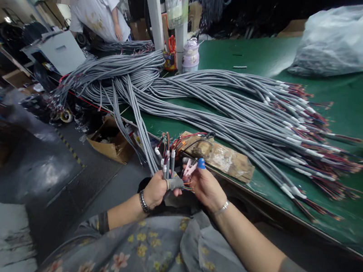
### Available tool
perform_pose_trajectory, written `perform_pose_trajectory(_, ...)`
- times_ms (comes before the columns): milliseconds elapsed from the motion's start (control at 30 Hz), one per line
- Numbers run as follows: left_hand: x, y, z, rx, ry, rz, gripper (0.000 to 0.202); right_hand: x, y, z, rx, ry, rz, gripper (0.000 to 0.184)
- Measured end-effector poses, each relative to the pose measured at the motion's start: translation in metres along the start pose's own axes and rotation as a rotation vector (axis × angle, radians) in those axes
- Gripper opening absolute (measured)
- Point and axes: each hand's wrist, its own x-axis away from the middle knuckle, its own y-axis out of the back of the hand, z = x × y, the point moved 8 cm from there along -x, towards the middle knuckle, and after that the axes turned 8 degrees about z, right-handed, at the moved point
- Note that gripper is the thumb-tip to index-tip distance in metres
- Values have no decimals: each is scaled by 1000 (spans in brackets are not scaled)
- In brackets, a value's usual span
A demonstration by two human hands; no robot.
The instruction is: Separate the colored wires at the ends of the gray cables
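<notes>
My left hand (156,191) is closed around a small bunch of grey cables (172,162). White-wrapped ends and dark red wire tips stick up out of the fist, and some grey covering shows on a finger. Close beside it, my right hand (209,189) has its fingers closed on a pink clip (190,168) near thin coloured wires. A blue finger cover (201,163) is on one of its digits. Behind the hands, a large bundle of grey cables (207,105) lies on the green table (221,59), its stripped wire ends fanned to the right.
A worn wood block (222,157) lies at the table's near edge. Farther back stand a lilac bottle (191,55), a white post (153,5) and a plastic bag (341,39). An open cardboard box (111,141) is below. Another person (97,5) leans over at the back left.
</notes>
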Motion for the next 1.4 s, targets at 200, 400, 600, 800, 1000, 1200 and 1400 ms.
perform_pose_trajectory(200, -1, -1, 3, -19, 32, 13, 39, -2, 2, 2, 13, 69, -49, 33)
perform_pose_trajectory(400, 0, 2, 3, -4, 28, -16, 36, 3, -1, -2, 2, 18, -24, 40)
perform_pose_trajectory(600, 11, 4, 3, 13, 10, -22, 34, 12, -9, -8, -51, -93, 69, 42)
perform_pose_trajectory(800, 17, 5, 0, -25, -66, -59, 35, 13, 2, -6, -22, -36, 20, 25)
perform_pose_trajectory(1000, 9, 1, -5, -97, -138, -94, 38, 11, 2, -1, 34, 2, 4, 31)
perform_pose_trajectory(1200, 6, 0, -6, -47, -152, -120, 38, 13, 1, 7, 200, 99, -37, 42)
perform_pose_trajectory(1400, 6, 5, -2, -20, -136, -115, 35, 12, 7, 7, 309, 147, -61, 46)
